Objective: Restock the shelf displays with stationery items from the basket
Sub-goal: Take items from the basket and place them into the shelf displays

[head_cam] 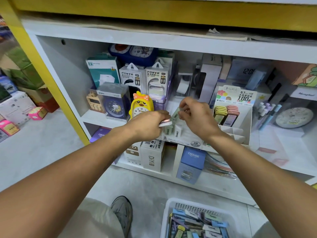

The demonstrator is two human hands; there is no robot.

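Both my hands are raised at a white display box (181,136) on the middle shelf. My left hand (149,125) grips a small stack of flat lead cases (165,122), pink and white at their ends. My right hand (197,115) pinches one pale green lead case (175,113) just above the box, where a few white cases stand upright. At the bottom right, the white basket (171,208) on the floor holds several pastel lead cases (199,224).
A second display box (235,114) with yellow and pink lead cases stands right of my hands. A yellow duck clock (141,106), power bank boxes (145,78) and a blue clock box crowd the shelf's left. Boxes fill the lower shelf. My shoe (122,212) is beside the basket.
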